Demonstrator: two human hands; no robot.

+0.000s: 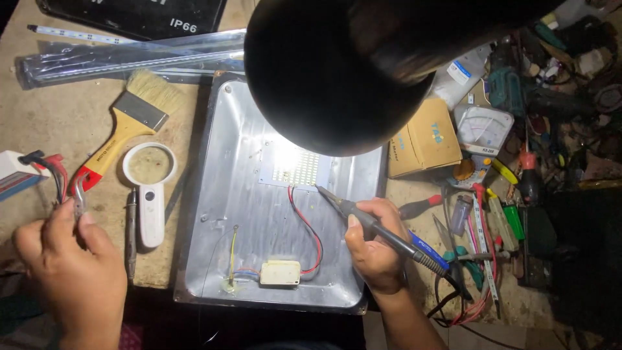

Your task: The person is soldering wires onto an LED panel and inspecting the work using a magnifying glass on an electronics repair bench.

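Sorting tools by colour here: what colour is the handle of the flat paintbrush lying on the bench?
Yellow wooden handle with a red end, seen in the head view.

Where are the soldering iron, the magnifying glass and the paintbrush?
soldering iron (379, 231), head view, on its dark handle in the right hand.
magnifying glass (149, 164), head view, on its round lens.
paintbrush (140, 111), head view, on its metal band.

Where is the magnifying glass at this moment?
In the head view, the white magnifying glass lies on the bench left of the metal tray, below the paintbrush and near the left hand.
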